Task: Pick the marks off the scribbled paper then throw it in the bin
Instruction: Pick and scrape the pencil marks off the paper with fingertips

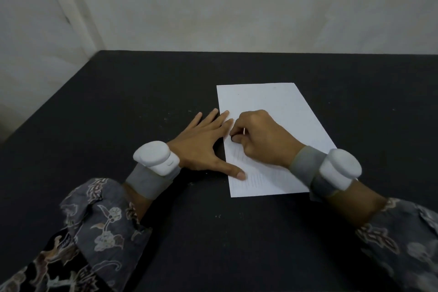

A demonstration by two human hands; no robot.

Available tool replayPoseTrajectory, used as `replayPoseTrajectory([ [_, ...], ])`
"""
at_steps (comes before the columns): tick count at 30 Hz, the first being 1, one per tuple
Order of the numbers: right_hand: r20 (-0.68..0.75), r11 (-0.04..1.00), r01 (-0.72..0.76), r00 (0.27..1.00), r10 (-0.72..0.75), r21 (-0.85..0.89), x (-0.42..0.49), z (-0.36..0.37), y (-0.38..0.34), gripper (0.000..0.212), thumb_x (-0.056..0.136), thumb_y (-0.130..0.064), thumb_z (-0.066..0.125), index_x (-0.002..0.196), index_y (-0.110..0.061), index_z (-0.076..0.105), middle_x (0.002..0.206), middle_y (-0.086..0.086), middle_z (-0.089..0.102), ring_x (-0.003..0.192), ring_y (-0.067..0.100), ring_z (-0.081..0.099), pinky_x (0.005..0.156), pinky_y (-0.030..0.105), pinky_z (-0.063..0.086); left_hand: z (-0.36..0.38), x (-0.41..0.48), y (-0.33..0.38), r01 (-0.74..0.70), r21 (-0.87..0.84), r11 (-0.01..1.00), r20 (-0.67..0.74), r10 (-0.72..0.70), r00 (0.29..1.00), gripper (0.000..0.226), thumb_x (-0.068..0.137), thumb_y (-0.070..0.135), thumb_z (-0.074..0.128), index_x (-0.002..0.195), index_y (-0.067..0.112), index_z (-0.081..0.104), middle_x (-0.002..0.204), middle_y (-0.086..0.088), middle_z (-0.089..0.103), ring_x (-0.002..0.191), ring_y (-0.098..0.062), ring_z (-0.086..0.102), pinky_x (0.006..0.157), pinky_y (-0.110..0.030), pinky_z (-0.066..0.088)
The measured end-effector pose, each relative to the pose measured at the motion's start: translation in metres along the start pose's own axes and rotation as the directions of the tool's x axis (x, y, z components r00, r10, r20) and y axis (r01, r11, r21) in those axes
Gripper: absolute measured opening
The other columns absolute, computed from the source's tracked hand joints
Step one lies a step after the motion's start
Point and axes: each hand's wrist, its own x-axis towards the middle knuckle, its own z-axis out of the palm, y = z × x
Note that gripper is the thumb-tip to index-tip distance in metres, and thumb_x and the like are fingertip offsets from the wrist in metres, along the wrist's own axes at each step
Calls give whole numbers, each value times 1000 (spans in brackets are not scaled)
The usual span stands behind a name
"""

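We see the paper point(279, 111) lying on the table point(142, 92), long axis away from us, our flat left hand point(201, 144) pressing its left edge, our curled right hand point(258, 137) pinching a small dark thing on it.

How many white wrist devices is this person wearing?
2. One white wrist device sits on the grey band behind the left hand; the other sits behind the right hand, beside the paper.
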Motion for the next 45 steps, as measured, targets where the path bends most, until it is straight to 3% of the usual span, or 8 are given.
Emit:
replayPoseTrajectory([
  [5,174,996,85,981,-81,-16,-6,-2,-12,11,86,-10,65,95,-7,71,94,3,67,78,10,58,74,19,48,0,-1,1,-10,-15,1000,-10,10,1000,137,43,96,39,154,27,-1,159,11,-17,142,-4,-26,116,-38,-19],
  [10,36,997,-14,999,17,-73,7,-3,1,14,88,-8,62,99,-8,71,97,6,67,86,18,59,76,24,48,0,0,1,8,-9,1000,-3,-8,1000,136,43,97,38,154,31,-4,159,11,-18,142,-4,-26,116,-37,-20],
  [15,239,992,124,964,-112,-35,-3,-3,-17,10,86,-8,64,92,-7,72,94,5,68,81,12,60,75,20,49,-1,-2,3,-6,-34,999,5,6,1000,135,42,94,40,154,31,-1,160,10,-17,142,-5,-26,117,-40,-18],
  [20,102,997,15,995,-8,-72,10,-4,-4,17,87,-6,62,102,-7,70,100,7,66,87,19,61,77,23,48,1,-1,1,-18,-46,999,-18,17,1000,126,46,95,44,152,42,0,160,12,-15,143,-5,-25,116,-38,-19],
  [24,303,994,113,947,-110,6,-4,-6,-18,11,86,-6,63,93,-6,71,93,3,68,78,11,60,74,17,48,0,-1,3,-4,-37,999,8,4,1000,136,42,94,41,154,31,-1,159,11,-17,141,-4,-27,116,-38,-20],
  [30,91,999,25,996,-21,-47,3,-6,-2,13,86,-5,64,97,-6,71,97,6,67,88,18,61,80,26,51,-1,-1,1,10,-7,1000,13,-10,1000,135,43,97,38,154,31,-3,159,12,-19,141,-4,-27,116,-38,-19],
  [39,75,999,8,997,-5,-48,1,-6,-1,14,87,-6,63,99,-7,70,98,5,67,87,16,59,77,20,47,-2,0,1,18,3,1000,27,-18,999,137,43,97,37,154,31,-6,158,12,-21,141,-4,-28,116,-38,-19],
  [45,243,998,58,969,-53,-10,-6,-11,-9,13,87,-10,64,98,-9,71,92,-1,65,81,7,56,74,13,42,-4,0,1,24,7,1000,41,-24,999,139,42,97,38,154,29,-7,158,12,-21,141,-4,-28,115,-37,-20],
])
